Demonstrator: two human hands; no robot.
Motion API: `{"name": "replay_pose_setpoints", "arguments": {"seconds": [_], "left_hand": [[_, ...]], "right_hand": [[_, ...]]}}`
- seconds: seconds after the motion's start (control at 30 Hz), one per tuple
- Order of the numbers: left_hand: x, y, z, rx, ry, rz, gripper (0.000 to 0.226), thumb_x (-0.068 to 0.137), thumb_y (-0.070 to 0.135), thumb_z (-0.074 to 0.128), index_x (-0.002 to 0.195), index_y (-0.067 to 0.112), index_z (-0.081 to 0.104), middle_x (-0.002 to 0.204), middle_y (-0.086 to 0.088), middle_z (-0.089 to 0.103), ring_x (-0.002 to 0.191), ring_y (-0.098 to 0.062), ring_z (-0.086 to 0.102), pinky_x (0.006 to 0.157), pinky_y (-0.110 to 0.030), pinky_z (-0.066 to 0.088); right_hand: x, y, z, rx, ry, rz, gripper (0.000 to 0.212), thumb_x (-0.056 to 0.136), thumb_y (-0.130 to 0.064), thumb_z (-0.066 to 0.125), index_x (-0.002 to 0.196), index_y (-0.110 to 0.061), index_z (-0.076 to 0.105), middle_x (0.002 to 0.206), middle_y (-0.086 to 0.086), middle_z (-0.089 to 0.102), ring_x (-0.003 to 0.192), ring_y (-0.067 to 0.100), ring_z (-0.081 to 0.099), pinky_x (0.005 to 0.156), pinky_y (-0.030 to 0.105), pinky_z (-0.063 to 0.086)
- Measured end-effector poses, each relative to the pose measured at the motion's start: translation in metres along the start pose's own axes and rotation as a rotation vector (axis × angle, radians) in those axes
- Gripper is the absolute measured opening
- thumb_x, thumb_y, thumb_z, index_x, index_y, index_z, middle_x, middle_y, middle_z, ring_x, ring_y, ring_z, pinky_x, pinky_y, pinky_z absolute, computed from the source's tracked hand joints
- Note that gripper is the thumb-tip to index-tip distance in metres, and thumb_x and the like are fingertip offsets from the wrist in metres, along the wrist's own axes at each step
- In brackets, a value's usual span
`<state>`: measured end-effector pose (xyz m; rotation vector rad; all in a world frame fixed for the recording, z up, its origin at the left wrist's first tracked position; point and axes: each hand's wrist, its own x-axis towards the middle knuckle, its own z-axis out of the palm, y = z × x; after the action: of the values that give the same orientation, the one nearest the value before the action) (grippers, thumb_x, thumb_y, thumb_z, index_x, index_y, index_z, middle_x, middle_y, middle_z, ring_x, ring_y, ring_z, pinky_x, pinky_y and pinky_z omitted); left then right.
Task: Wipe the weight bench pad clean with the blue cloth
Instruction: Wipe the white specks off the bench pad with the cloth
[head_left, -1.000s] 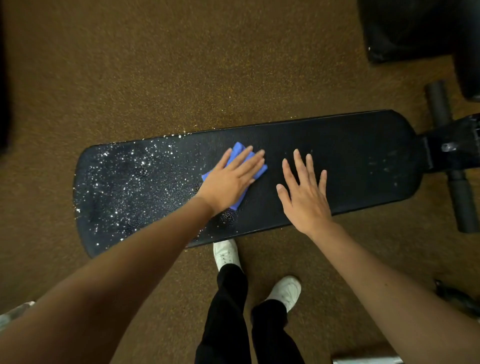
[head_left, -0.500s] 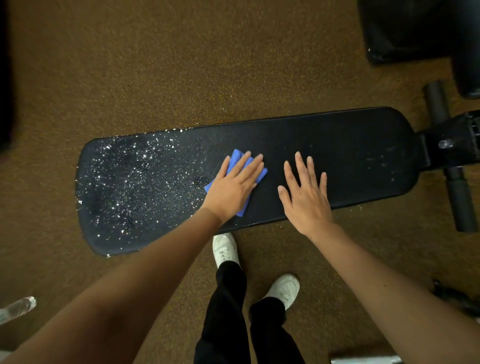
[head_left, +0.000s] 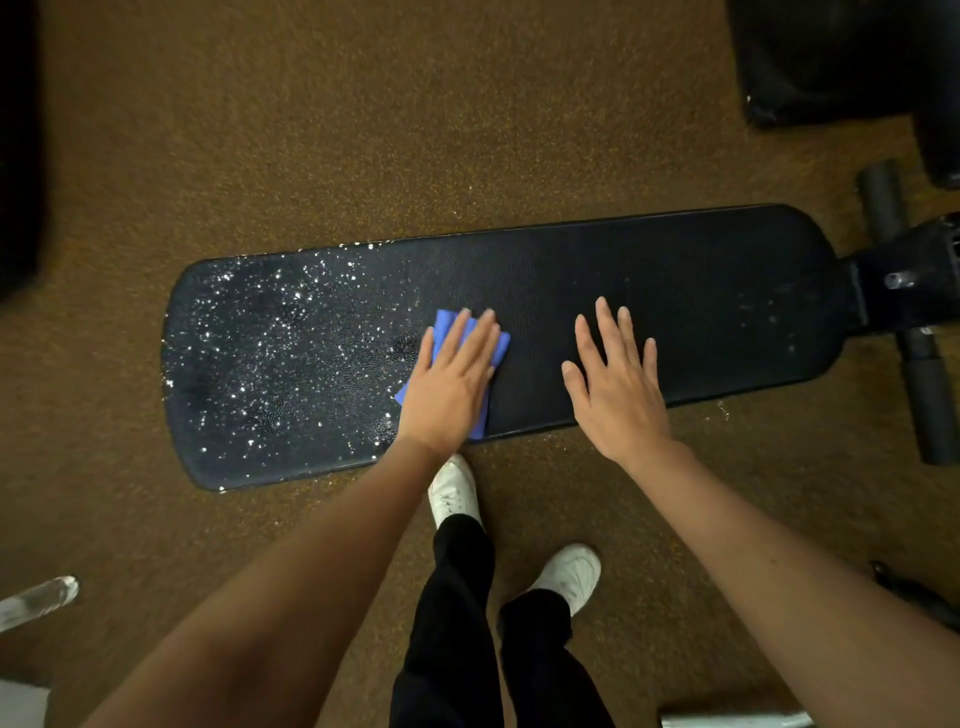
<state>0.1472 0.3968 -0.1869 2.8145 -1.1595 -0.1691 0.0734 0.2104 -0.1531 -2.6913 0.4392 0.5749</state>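
My left hand (head_left: 451, 384) is flat on the cloth (head_left: 496, 349), fingers straight and close together, pressing it down onto the pad (head_left: 675, 291). I'm not gripping it, just palm and fingers on top. The cloth is blue and folded, and most of it is hidden under my hand (only a strip shows past my fingertips and along the thumb side, plus a bit by the wrist). It sits roughly mid-pad, near the edge closest to me.

My right hand (head_left: 613, 387) is just to the right of the left one, also flat on the pad, fingers spread and straight, holding nothing. The two hands are near each other but apart, with bare pad between them.

Everything to the left of my left hand is covered in droplets (head_left: 280, 353), shiny white specks all over that end of the pad. From the cloth rightward, under and past my right hand, the pad looks dark and mostly dry, with a few faint marks far off to the right.

Past my right hand, the pad ends at the frame (head_left: 914, 275) with foam rollers (head_left: 930, 400). The floor (head_left: 363, 130) is brown and speckled. My white shoes (head_left: 454, 491) are right below my wrists.
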Motion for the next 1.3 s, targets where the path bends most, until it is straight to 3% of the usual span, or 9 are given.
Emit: {"name": "replay_pose_setpoints", "arguments": {"seconds": [0.1, 0.27, 0.4, 0.53, 0.67, 0.87, 1.03, 1.3], "left_hand": [[0.005, 0.026, 0.001, -0.105, 0.032, -0.243, 0.046, 0.094, 0.022, 0.03, 0.137, 0.009, 0.041, 0.145, -0.004, 0.04, 0.135, -0.031, 0.033, 0.105, -0.054, 0.028], [-0.002, 0.077, 0.01, -0.162, 0.043, -0.335, 0.048, 0.095, 0.025, 0.026, 0.14, 0.012, 0.035, 0.148, -0.001, 0.035, 0.138, -0.028, 0.027, 0.108, -0.05, 0.024], [-0.01, 0.071, 0.013, -0.101, 0.03, -0.316, 0.05, 0.093, 0.023, 0.024, 0.141, 0.012, 0.033, 0.149, -0.003, 0.033, 0.138, -0.027, 0.027, 0.107, -0.05, 0.027], [-0.021, 0.046, 0.012, -0.13, 0.103, -0.53, 0.048, 0.095, 0.022, 0.027, 0.14, 0.008, 0.035, 0.147, -0.005, 0.036, 0.136, -0.029, 0.031, 0.106, -0.052, 0.028], [-0.009, 0.061, 0.009, -0.188, 0.118, -0.619, 0.049, 0.094, 0.024, 0.025, 0.137, 0.007, 0.04, 0.145, -0.003, 0.04, 0.135, -0.029, 0.034, 0.105, -0.051, 0.031], [0.0, 0.07, 0.012, -0.193, 0.072, -0.508, 0.05, 0.093, 0.025, 0.027, 0.139, 0.01, 0.038, 0.147, -0.002, 0.037, 0.136, -0.026, 0.032, 0.105, -0.048, 0.032], [-0.025, 0.046, 0.013, -0.19, 0.126, -0.633, 0.047, 0.094, 0.022, 0.03, 0.138, 0.008, 0.037, 0.146, -0.004, 0.039, 0.135, -0.027, 0.034, 0.103, -0.051, 0.033], [-0.005, 0.048, 0.005, -0.213, 0.044, -0.555, 0.049, 0.095, 0.024, 0.024, 0.141, 0.009, 0.032, 0.15, -0.003, 0.031, 0.139, -0.027, 0.024, 0.109, -0.047, 0.026]], "right_hand": [[-0.001, -0.001, 0.001, 0.009, 0.009, 0.0, 0.057, 0.099, -0.041, 0.022, 0.15, -0.02, 0.006, 0.158, 0.002, -0.012, 0.143, 0.021, -0.015, 0.114, 0.047, -0.003], [0.0, -0.002, 0.005, 0.006, 0.036, 0.001, 0.056, 0.1, -0.039, 0.022, 0.15, -0.02, 0.007, 0.158, 0.003, -0.01, 0.144, 0.022, -0.014, 0.114, 0.047, -0.003], [-0.002, -0.002, 0.01, -0.051, 0.051, -0.035, 0.058, 0.099, -0.04, 0.024, 0.15, -0.018, 0.008, 0.158, 0.005, -0.008, 0.144, 0.023, -0.012, 0.114, 0.049, -0.001], [-0.005, -0.007, 0.013, -0.074, 0.048, -0.063, 0.06, 0.098, -0.042, 0.024, 0.15, -0.016, 0.007, 0.158, 0.006, -0.008, 0.144, 0.023, -0.012, 0.114, 0.051, -0.001], [-0.005, -0.017, 0.013, -0.061, 0.06, -0.126, 0.059, 0.097, -0.039, 0.023, 0.149, -0.014, 0.01, 0.158, 0.006, -0.006, 0.144, 0.024, -0.01, 0.114, 0.05, 0.001], [0.003, -0.02, 0.012, -0.08, 0.056, -0.162, 0.058, 0.098, -0.038, 0.022, 0.149, -0.017, 0.008, 0.158, 0.004, -0.007, 0.144, 0.023, -0.01, 0.115, 0.048, 0.002], [0.002, -0.017, 0.012, -0.127, 0.038, -0.221, 0.061, 0.097, -0.035, 0.034, 0.15, -0.015, 0.01, 0.158, 0.007, -0.004, 0.144, 0.028, -0.007, 0.115, 0.051, 0.006], [0.002, -0.024, 0.014, -0.117, 0.049, -0.241, 0.064, 0.096, -0.032, 0.039, 0.15, -0.016, 0.008, 0.158, 0.011, 0.0, 0.144, 0.031, -0.004, 0.115, 0.053, 0.01]]}}
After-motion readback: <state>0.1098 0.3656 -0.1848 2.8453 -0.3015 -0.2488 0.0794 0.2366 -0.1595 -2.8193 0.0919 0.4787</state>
